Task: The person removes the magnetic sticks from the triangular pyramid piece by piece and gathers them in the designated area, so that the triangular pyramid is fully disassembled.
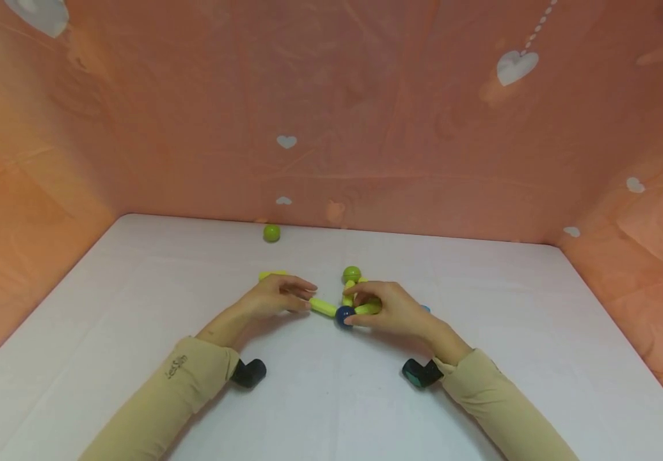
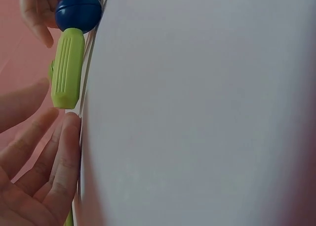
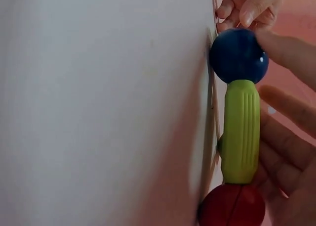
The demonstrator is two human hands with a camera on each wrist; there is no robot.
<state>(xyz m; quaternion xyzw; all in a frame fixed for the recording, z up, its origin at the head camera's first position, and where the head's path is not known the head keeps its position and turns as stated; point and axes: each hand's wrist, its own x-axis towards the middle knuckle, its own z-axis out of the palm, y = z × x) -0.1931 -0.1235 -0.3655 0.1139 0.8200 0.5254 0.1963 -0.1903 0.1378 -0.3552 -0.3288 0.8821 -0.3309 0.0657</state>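
Observation:
A dark blue ball joins several yellow-green rods near the middle of the white table. My right hand holds this ball, thumb against its near side and fingers around the rods behind. One rod points left from the ball toward my left hand. In the left wrist view that rod has a free end close to the left fingertips, which look extended, not wrapped around it. Another rod links the blue ball to a red ball beside the right palm. A green ball tops the rods at the back.
A loose green ball lies near the table's back edge. A yellow piece shows partly behind the left hand, and a small blue piece behind the right wrist. An orange cloth with hearts surrounds the white table.

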